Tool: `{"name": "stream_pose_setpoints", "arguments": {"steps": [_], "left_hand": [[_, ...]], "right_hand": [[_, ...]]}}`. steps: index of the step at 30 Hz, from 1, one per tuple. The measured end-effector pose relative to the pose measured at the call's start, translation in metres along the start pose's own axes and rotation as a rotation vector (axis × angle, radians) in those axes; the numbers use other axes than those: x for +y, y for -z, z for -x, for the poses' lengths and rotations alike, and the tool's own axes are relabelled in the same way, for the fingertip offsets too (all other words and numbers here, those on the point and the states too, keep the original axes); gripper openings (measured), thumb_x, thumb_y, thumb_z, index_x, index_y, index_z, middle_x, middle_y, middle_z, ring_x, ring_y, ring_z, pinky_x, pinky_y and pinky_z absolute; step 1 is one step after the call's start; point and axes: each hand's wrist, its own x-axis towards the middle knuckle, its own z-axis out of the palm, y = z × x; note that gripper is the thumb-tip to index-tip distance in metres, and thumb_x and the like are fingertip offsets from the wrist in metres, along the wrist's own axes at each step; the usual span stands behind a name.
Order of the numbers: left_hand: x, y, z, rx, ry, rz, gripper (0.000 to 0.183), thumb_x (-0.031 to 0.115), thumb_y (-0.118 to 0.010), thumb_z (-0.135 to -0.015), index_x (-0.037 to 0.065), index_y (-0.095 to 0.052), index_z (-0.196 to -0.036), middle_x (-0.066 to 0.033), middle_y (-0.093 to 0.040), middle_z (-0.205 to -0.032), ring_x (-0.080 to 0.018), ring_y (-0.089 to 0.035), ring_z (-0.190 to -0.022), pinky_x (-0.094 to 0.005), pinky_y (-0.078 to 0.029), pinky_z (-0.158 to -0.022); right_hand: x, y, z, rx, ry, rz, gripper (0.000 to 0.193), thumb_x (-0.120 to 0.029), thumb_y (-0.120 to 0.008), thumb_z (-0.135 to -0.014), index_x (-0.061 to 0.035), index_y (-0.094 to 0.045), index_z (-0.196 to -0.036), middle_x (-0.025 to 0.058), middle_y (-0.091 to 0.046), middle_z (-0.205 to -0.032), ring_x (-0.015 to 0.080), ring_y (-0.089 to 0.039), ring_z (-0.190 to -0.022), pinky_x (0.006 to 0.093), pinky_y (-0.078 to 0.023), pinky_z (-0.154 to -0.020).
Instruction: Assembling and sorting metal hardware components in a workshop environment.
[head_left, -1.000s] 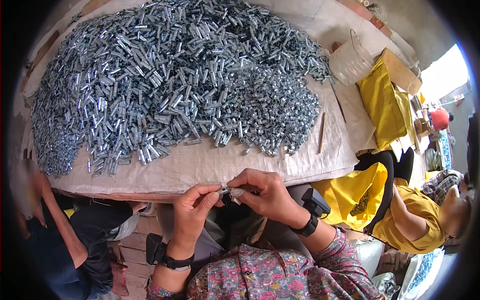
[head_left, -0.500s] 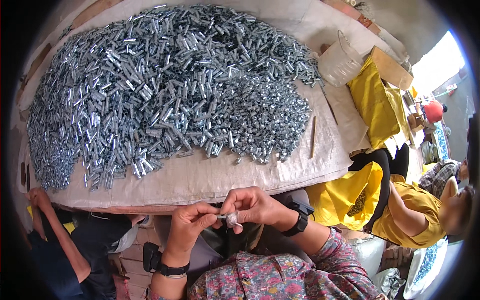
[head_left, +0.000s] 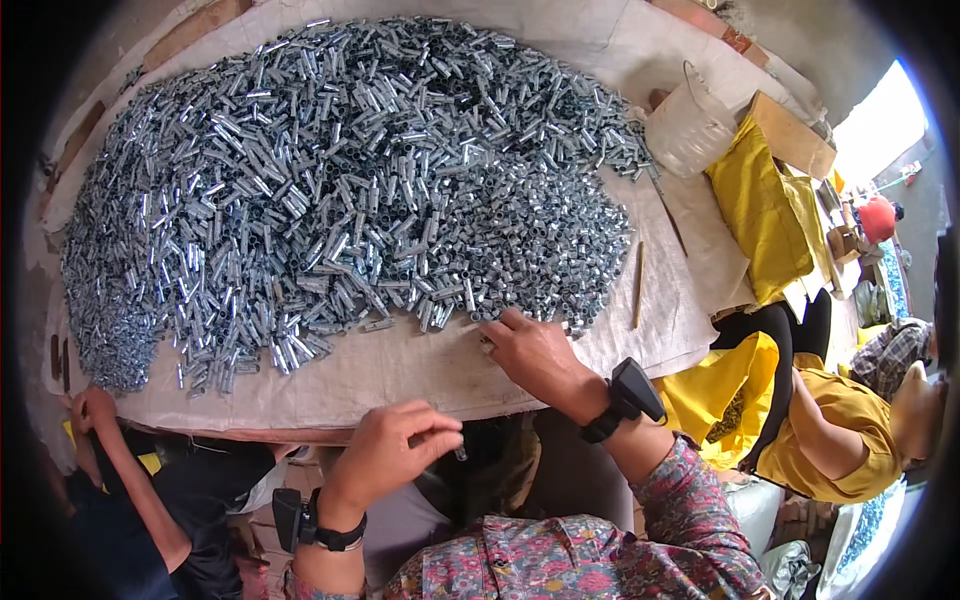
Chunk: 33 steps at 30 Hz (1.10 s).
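A broad heap of shiny metal tubes (head_left: 330,180) covers the sheet-covered table, with shorter metal rings (head_left: 540,240) gathered at its right side. My right hand (head_left: 540,362) reaches over the table's front, fingers curled at the near edge of the rings. Small shiny metal pieces (head_left: 487,346) show under its fingers; how many is hidden. Nearer to me, just off the table edge, my left hand (head_left: 395,455) is closed in a pinch. A small metal tube (head_left: 460,453) pokes out below its fingertips.
A thin stick (head_left: 638,285) lies right of the heap, below a clear plastic bucket (head_left: 690,130). Yellow sacks (head_left: 765,220) stand farther right. A person in a yellow top (head_left: 825,440) sits at the right; another person's hands (head_left: 93,408) rest by the table's left corner.
My hands were together at the table edge around small metal pieces. The right has moved forward to the rings; the left has dropped slightly, with a small tube at its fingertips.
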Motion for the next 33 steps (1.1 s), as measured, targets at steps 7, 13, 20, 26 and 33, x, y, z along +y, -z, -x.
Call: {"name": "stream_pose_setpoints", "arguments": {"steps": [7,13,20,26,33], "left_hand": [[-0.037,-0.008,-0.062,0.538,-0.099,-0.442,0.012,0.01,-0.07,-0.081,0.004,-0.063,-0.09,-0.0109,-0.061,-0.081,-0.0281,-0.062,-0.067,-0.0362,-0.047,-0.059],[-0.055,-0.015,-0.077,0.503,0.029,-0.414,0.015,0.004,-0.067,-0.08,0.004,-0.057,-0.092,-0.0115,-0.061,-0.084,-0.0283,-0.062,-0.069,-0.037,-0.049,-0.06],[-0.041,-0.021,-0.042,0.435,0.168,0.529,0.041,-0.001,-0.059,-0.085,0.002,-0.055,-0.125,0.0016,-0.056,-0.08,-0.0033,-0.051,-0.065,-0.0213,-0.045,-0.059],[-0.021,-0.026,-0.016,0.446,0.208,0.889,0.033,-0.001,-0.059,-0.085,0.0,-0.052,-0.117,-0.0021,-0.059,-0.083,-0.0087,-0.058,-0.071,-0.0233,-0.05,-0.068],[-0.026,-0.027,-0.001,0.503,0.219,0.989,0.028,0.008,-0.064,-0.089,0.002,-0.05,-0.113,-0.0061,-0.062,-0.085,-0.0143,-0.065,-0.073,-0.0263,-0.055,-0.07]], "right_hand": [[-0.007,-0.001,-0.009,-0.057,-0.016,0.008,0.018,-0.012,-0.056,-0.085,-0.0003,-0.056,-0.098,0.0158,-0.057,-0.084,0.036,-0.063,-0.069,0.0448,-0.052,-0.064],[-0.003,0.002,0.0,0.107,-0.066,-0.39,0.018,-0.005,-0.06,-0.076,-0.0003,-0.057,-0.093,0.0178,-0.061,-0.08,0.0352,-0.064,-0.071,0.0443,-0.05,-0.063],[-0.01,-0.002,0.013,0.024,-0.198,-0.51,0.019,-0.005,-0.061,-0.076,-0.0006,-0.059,-0.095,0.0147,-0.062,-0.082,0.0321,-0.065,-0.073,0.0389,-0.051,-0.064],[-0.02,-0.018,0.014,0.091,0.126,0.065,0.009,-0.004,-0.055,-0.081,0.0013,-0.055,-0.088,0.015,-0.055,-0.084,0.0352,-0.062,-0.072,0.0437,-0.051,-0.065],[-0.025,-0.013,0.013,0.107,-0.025,-0.115,0.019,-0.004,-0.06,-0.078,0.0026,-0.06,-0.096,0.0147,-0.059,-0.085,0.0313,-0.064,-0.073,0.04,-0.052,-0.066]]}}
